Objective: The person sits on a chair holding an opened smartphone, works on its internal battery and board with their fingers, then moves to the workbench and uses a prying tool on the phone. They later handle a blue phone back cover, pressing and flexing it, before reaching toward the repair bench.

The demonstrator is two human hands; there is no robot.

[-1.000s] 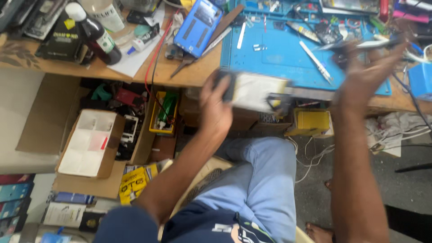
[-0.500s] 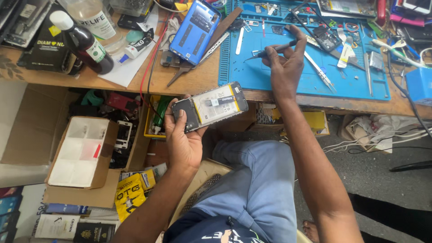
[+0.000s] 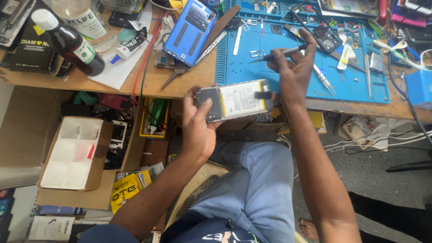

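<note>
— What is held in each grip?

— An opened phone point(image 3: 235, 100), back cover off and pale battery showing, is clamped in the left hand point(image 3: 200, 128), with the fingers wrapped round its left end. It is held level just below the front edge of the tabletop point(image 3: 180, 83), above the lap. A slim screwdriver point(image 3: 275, 54) is pinched shut in the right hand point(image 3: 292, 72), tip pointing left over the blue mat point(image 3: 279, 83).

— And what is seen around them?

— A blue back cover point(image 3: 191, 30) is laid left of the mat. Tweezers point(image 3: 325, 77) are lying on the mat, just right of the hand. A dark bottle point(image 3: 67, 41) is seen at far left, and a cardboard box point(image 3: 76, 159) on the floor.
</note>
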